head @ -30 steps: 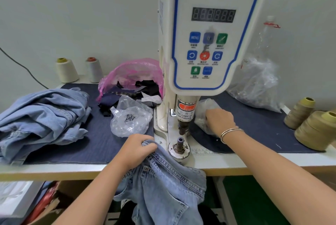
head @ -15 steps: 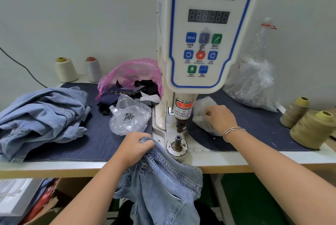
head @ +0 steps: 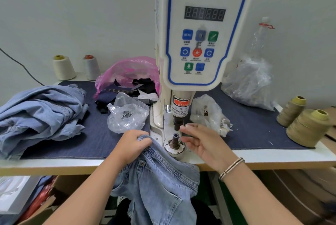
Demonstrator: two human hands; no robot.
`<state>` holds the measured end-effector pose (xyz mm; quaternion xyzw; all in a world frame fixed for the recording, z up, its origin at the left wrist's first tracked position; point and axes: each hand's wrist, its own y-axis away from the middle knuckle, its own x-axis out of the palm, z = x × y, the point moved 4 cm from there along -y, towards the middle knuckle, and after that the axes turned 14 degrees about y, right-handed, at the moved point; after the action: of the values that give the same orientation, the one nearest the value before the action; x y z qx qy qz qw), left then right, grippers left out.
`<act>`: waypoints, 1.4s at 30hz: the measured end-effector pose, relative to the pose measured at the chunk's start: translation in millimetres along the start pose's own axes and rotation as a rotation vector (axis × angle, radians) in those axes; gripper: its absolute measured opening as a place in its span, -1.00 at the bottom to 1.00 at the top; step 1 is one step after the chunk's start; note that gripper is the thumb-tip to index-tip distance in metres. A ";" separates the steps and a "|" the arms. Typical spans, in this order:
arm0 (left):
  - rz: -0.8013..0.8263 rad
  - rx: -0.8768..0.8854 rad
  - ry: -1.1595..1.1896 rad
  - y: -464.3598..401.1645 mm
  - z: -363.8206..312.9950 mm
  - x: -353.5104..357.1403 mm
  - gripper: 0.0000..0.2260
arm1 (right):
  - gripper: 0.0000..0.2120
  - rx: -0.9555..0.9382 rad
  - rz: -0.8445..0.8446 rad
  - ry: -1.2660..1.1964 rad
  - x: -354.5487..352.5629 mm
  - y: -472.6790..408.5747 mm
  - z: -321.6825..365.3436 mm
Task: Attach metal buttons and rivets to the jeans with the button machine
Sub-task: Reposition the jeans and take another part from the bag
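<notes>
Pale wall is filling the background behind the white table [head: 254,155], where a dark blue cloth [head: 72,144] is lying under most of the clutter. I am looking down at the button machine [head: 198,30] standing at the middle, its lower post [head: 175,138] sitting just beside both hands. My left hand [head: 131,143] is clenching the waistband of the jeans [head: 160,179], which are hanging over the table's front edge just left of the post. My right hand [head: 201,143] is hovering right of the post with fingertips [head: 185,127] drawn together near the upper punch; I cannot tell whether they are pinching anything. A clear bag [head: 127,113] left of the machine is holding small metal pieces, and another clear bag [head: 209,113] right of it is holding a few more. A pink bag [head: 127,72] behind is spilling dark fabric scraps. A larger clear bag [head: 251,81] is leaning against the wall. More denim [head: 40,112] is lying piled at the left, and thread cones [head: 307,126] are standing at the right.
</notes>
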<state>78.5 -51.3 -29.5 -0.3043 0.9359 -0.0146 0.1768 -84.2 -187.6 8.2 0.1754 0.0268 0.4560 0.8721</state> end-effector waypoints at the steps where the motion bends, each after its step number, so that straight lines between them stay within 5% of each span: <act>1: -0.001 -0.003 0.002 0.1 0.3 0.0 -0.74 | -0.73 0.018 -0.007 -0.007 2.5 -1.0 -4.0; 4: 0.002 -0.008 0.008 0.1 0.3 0.0 -0.74 | -0.89 0.048 -0.053 -0.038 4.2 -6.2 -11.3; 13: 0.002 0.002 0.004 -0.8 1.8 -0.1 -0.72 | -0.74 0.144 0.076 -0.211 27.3 -1.2 -17.7; 21: 0.003 0.006 0.005 -0.8 2.0 -0.2 -0.72 | -0.90 0.267 0.159 -0.477 33.4 3.3 -17.0; 42: -0.014 -0.007 0.015 -1.3 3.6 -0.4 -0.73 | -0.88 0.277 -0.002 -0.611 47.9 18.6 -13.6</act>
<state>80.7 -51.9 -32.6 -0.3114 0.9351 -0.0147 0.1684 -73.7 -135.4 7.0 0.4210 -0.1741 0.3736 0.8080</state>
